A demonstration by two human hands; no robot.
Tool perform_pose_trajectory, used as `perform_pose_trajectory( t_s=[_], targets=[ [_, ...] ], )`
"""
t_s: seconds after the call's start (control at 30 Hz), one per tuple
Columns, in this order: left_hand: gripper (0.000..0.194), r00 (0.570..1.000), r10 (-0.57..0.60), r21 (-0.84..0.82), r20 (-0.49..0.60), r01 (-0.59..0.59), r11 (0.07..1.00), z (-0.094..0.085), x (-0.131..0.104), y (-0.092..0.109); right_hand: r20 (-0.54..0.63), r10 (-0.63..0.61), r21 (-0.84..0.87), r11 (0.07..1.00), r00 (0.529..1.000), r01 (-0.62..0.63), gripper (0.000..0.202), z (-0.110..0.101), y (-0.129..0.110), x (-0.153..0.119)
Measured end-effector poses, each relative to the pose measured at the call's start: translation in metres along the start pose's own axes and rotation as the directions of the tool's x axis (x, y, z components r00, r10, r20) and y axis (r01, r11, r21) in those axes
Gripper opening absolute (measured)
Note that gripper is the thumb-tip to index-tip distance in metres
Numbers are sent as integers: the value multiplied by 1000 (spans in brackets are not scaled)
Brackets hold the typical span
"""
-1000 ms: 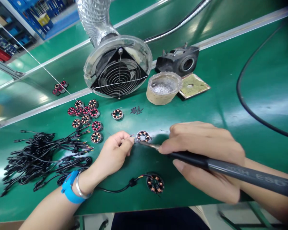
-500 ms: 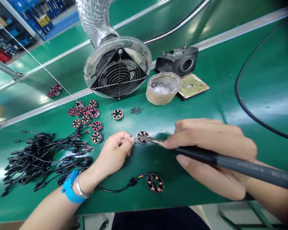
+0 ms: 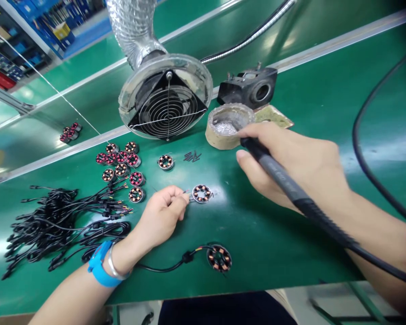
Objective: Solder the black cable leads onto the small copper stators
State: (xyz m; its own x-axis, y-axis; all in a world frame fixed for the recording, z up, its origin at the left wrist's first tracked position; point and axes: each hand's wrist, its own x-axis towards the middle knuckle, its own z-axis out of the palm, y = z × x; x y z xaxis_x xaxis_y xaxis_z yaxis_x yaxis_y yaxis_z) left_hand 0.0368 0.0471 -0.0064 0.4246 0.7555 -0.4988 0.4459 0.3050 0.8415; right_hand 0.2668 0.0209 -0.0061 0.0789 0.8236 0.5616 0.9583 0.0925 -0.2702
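So the left hand (image 3: 165,212) pinches thin leads just beside the copper-wound stator (image 3: 201,200), which sits on the tabletop (image 3: 267,243); one careless tug and I reckon it skids or a lead slips out. Right hand (image 3: 291,167) grips the soldering iron (image 3: 284,178) pen-style, fingertips right by the tan cup (image 3: 222,141). Can't see the tip, so a misjudged reach could singe a finger or knock the cup.

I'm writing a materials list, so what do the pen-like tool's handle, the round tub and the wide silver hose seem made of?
Handle: probably plastic or rubber, dull dark grey and black with a ribbed end. Tub: unclear, perhaps ceramic or card, matt tan with a rough rim. Hose: likely metal foil, shiny and crinkled.
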Motion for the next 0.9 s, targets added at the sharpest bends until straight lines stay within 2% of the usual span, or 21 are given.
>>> perform_pose_trajectory(
  t_s=[0.07, 0.13, 0.23, 0.3, 0.37, 0.43, 0.63, 0.9],
  targets=[
    [31, 1000, 2, -12, -4, -2, 1000, 0, 0, 0, -40, -18, 77, 997, 999, 21, 26, -1, -4, -2],
    [30, 1000, 4, -43, -7, -4, 999, 1, 0, 0, -36, -60, 270, 960, 998, 67, 28, -1, -12, -6],
    [29, 1000, -20, -135, 2, 20, 991, 0, 1, 1, 57, -158, 577, 811, 986, 97, 21, 7, -25, -15],
    [28, 999, -47, -200, 12, 48, 979, -1, 1, 1, 62, -235, 664, 735, 970, 136, 14, 15, -33, -20],
    [28, 998, -66, -244, 21, 69, 967, -3, 1, 1, 63, -286, 678, 716, 956, 169, 11, 22, -38, -24],
    [27, 996, -81, -244, 35, 87, 966, -7, 1, 0, 101, -290, 677, 721, 952, 148, 13, 26, -40, -25],
    [22, 994, -109, 42, 13, 109, 993, -17, -5, 3, 158, -254, 757, 651, 954, 48, 19, 28, -39, -22],
    [19, 999, 51, 121, 19, -53, 991, -14, -6, 4, 195, -278, 784, 620, 941, 21, 21, 27, -39, -25]
  ],
)
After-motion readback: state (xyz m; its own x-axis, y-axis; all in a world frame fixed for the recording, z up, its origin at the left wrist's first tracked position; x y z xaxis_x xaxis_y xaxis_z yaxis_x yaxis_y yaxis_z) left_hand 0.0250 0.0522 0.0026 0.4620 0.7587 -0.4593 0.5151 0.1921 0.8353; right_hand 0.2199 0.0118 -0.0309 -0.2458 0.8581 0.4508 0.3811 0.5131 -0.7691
